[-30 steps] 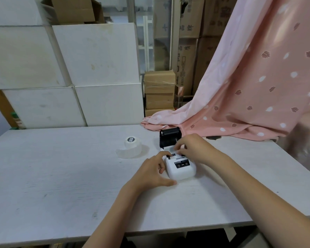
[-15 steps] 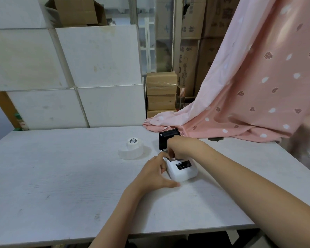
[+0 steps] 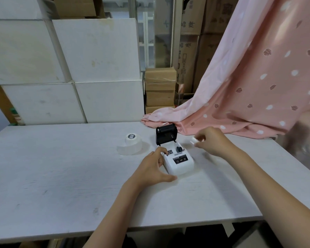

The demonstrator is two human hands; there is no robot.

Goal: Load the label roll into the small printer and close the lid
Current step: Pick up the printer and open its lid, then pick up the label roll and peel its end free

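A small white printer [image 3: 179, 162] stands on the white table [image 3: 61, 176] with its black lid [image 3: 166, 134] tilted up and open. My left hand [image 3: 153, 170] holds the printer's left side, fingers on its top edge and thumb along its front. Just right of the printer, my right hand [image 3: 211, 141] pinches a small white roll-like piece [image 3: 194, 140] above the table. A white label roll [image 3: 132, 144] with a dark core sticker lies on the table left of the printer, apart from both hands.
A pink patterned cloth [image 3: 240, 97] drapes onto the table's back right, just behind the printer. White foam boxes [image 3: 97, 68] and brown cartons [image 3: 159, 88] are stacked behind the table. The table's front edge runs close to me.
My right hand has lifted out of the printer's open bay and moved right, now pinching a small white piece. My left hand keeps its hold on the printer.
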